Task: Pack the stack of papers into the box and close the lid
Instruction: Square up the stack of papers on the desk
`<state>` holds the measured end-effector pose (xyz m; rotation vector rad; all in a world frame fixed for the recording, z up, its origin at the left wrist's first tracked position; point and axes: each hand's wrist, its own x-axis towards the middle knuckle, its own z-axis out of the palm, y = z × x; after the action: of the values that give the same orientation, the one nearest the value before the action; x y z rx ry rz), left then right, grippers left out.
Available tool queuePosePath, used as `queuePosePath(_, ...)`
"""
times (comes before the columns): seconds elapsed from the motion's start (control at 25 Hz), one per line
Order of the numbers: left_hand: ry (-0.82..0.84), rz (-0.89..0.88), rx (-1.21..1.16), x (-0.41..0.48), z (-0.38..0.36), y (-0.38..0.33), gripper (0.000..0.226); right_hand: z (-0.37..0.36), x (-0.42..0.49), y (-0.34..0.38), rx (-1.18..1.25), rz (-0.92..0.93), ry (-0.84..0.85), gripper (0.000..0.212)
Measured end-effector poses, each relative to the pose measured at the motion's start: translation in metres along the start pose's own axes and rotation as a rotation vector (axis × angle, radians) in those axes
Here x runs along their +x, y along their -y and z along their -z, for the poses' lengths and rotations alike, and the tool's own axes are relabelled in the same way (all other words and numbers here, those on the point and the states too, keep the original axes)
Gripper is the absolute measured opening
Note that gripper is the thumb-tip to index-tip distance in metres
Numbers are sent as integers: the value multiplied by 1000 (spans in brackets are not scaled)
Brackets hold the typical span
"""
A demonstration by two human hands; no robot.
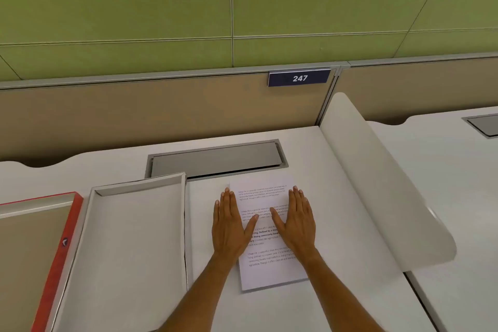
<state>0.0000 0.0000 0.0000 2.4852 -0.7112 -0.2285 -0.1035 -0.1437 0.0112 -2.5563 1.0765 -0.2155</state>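
A stack of white printed papers [269,269] lies flat on the white desk [310,310], right of centre. My left hand [231,226] rests palm down on the stack's left edge, fingers straight and together. My right hand [296,221] lies flat on the sheet's right half. Neither hand grips anything. Left of the papers sits an open white box [129,237], shallow and empty, its inside facing up. Further left lies a red-edged lid [58,250] with a brown inner face, partly cut off by the frame.
A grey cable hatch [215,160] is set into the desk behind the box and papers. A curved white divider [377,183] rises at the desk's right side. A tan partition with a sign reading 247 [299,78] stands behind.
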Motion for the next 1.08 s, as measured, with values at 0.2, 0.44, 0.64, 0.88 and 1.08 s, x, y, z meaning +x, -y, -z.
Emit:
queuePosePath(0.2,37,59,33,-4,-7,3,99,-8,-5,-5,-32,-56,32,85)
queuePosePath(0.44,36,290,-1,-9,-8,-9,119,-9,-6,-1,-12,-220,-13,103)
queuePosePath(0.64,110,535,78,3,3,-36,111,2,0,12,-53,-468,-16,110)
queuePosePath(0.88,241,804,-103,12,13,-55,90,12,9,11,34,-648,118,113)
queuePosePath(1.08,298,886,-170,16,8,-68,85,17,15,10,108,-682,173,108)
